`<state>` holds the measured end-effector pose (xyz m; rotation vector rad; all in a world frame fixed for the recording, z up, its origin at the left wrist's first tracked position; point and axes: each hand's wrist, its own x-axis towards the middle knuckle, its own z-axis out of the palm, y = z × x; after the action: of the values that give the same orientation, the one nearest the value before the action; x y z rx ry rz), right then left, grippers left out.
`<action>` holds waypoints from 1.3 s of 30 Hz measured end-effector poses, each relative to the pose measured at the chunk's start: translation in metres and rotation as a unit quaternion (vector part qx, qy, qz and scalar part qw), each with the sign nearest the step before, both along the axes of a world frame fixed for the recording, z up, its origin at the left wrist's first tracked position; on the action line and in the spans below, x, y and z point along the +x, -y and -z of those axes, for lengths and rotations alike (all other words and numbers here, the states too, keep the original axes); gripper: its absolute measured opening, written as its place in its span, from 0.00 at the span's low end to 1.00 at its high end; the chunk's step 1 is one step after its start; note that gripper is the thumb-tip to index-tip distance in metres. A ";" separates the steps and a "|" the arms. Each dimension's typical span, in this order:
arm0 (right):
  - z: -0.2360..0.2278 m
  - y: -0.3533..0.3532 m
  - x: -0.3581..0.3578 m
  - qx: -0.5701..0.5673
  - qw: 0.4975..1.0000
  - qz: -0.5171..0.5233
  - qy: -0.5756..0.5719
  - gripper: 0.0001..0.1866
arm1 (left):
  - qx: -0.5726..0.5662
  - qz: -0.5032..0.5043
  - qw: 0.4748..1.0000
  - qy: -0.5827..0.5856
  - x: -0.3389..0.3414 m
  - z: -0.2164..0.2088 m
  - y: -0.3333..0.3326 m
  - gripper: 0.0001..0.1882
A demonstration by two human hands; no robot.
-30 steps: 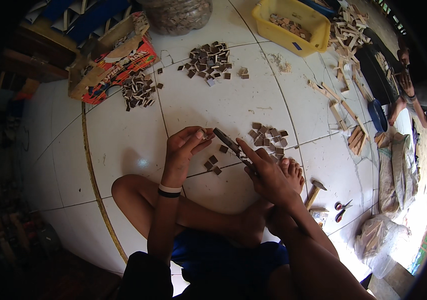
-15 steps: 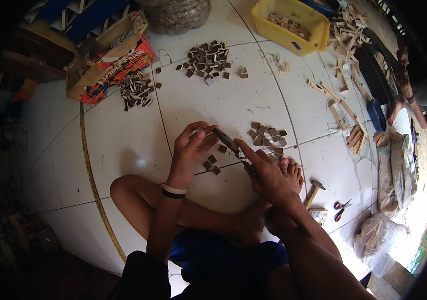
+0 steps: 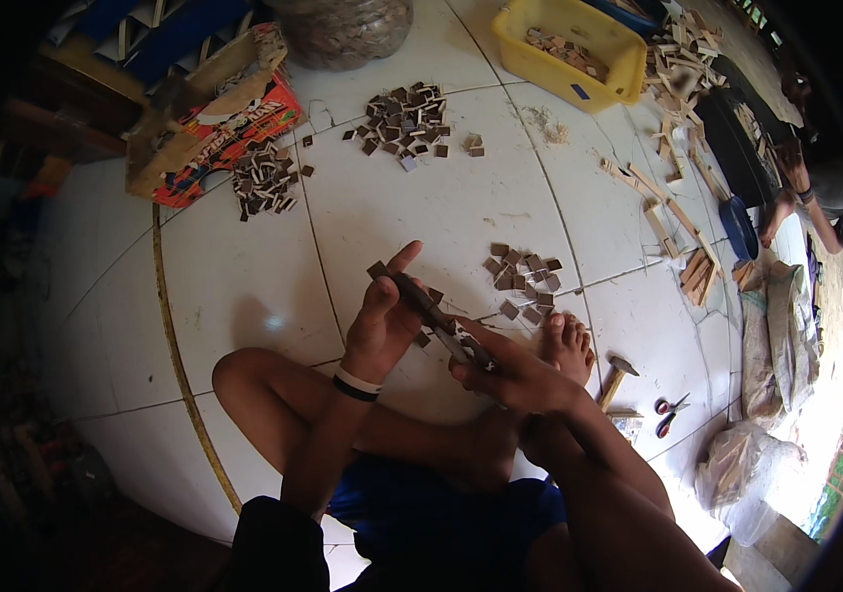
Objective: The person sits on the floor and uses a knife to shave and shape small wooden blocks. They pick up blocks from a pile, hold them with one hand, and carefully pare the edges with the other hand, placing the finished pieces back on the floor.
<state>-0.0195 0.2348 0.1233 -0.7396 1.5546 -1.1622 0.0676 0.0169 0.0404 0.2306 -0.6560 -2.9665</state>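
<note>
My right hand [image 3: 520, 373] is closed round the handles of a dark, plier-like tool [image 3: 424, 304] with worn whitish patches. It slants up to the left across my left hand [image 3: 374, 335]. A small dark-brown square piece [image 3: 377, 268] is at the tool's far end. My left thumb presses by it, with one finger stretched out behind; the exact contact is partly hidden. Beyond my right hand lies a small pile of brown squares [image 3: 522, 274]. A few loose squares sit partly hidden behind my left hand and the tool.
Two more piles of squares [image 3: 406, 118] [image 3: 265, 178] lie farther off, by an orange-red carton [image 3: 234, 118]. A yellow tub [image 3: 569, 79] holds pieces. Wood strips [image 3: 673, 207], a hammer [image 3: 619, 375] and scissors [image 3: 670, 414] lie right. Another person's arm [image 3: 816, 202] shows at far right.
My left hand has turned and come in under the tool, its thumb now by the tip. The tool has shifted left and nearer me, and a brown square now shows at its end.
</note>
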 end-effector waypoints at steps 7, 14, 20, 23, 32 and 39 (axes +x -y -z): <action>-0.006 0.006 -0.005 0.070 0.995 0.003 0.066 0.37 | -0.101 -0.023 0.994 0.039 -0.007 -0.004 0.003 0.41; 0.000 0.005 -0.004 0.090 0.992 0.008 0.085 0.38 | -0.016 -0.082 0.996 0.027 -0.008 -0.010 0.006 0.27; 0.013 0.004 0.004 0.071 0.986 0.067 0.137 0.38 | -0.173 -0.115 0.970 0.129 -0.011 -0.009 0.011 0.19; 0.022 0.003 0.003 0.063 0.985 0.071 0.147 0.37 | -0.193 -0.122 0.962 0.150 -0.012 -0.008 0.010 0.18; 0.048 -0.004 0.004 -0.028 0.996 0.090 -0.009 0.38 | -0.351 -0.127 0.920 0.119 -0.016 -0.004 0.020 0.16; 0.049 -0.009 0.000 -0.001 0.987 0.100 0.128 0.38 | -0.450 -0.140 0.876 0.101 -0.018 -0.018 -0.004 0.15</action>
<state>-0.0193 0.2434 0.0741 -0.4210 1.4345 -1.3493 0.0498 0.0207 0.0582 0.4860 -1.7416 -2.0831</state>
